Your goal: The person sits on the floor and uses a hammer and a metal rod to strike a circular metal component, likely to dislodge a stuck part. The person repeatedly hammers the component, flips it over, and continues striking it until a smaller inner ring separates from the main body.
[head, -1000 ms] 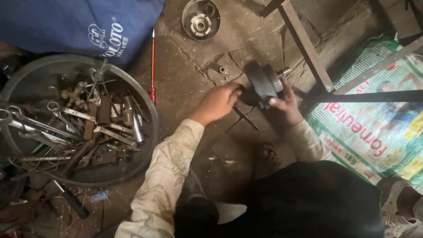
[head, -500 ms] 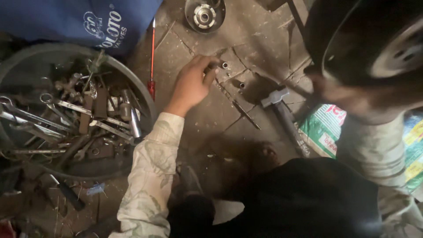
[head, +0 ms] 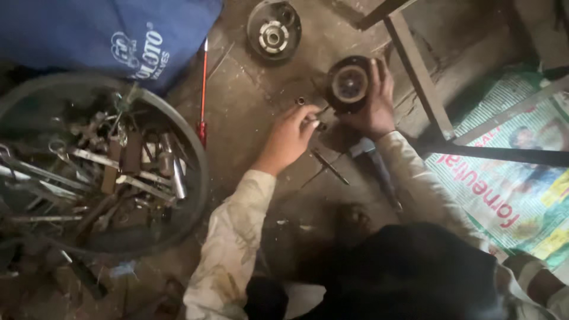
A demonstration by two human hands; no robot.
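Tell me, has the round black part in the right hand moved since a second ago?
Yes. The round black part was lifted close to the camera, and now it's back down near the floor beside the metal frame leg.

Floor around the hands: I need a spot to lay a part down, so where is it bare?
Bare floor lies between the red screwdriver, the round hub part and the left hand. Crowded: the tool basin, and around the right hand holding the black drum, beside the hammer.

The right hand (head: 374, 104) covers the round black part's (head: 348, 84) far rim, and the tool-filled basin (head: 178, 148) runs off the left edge.
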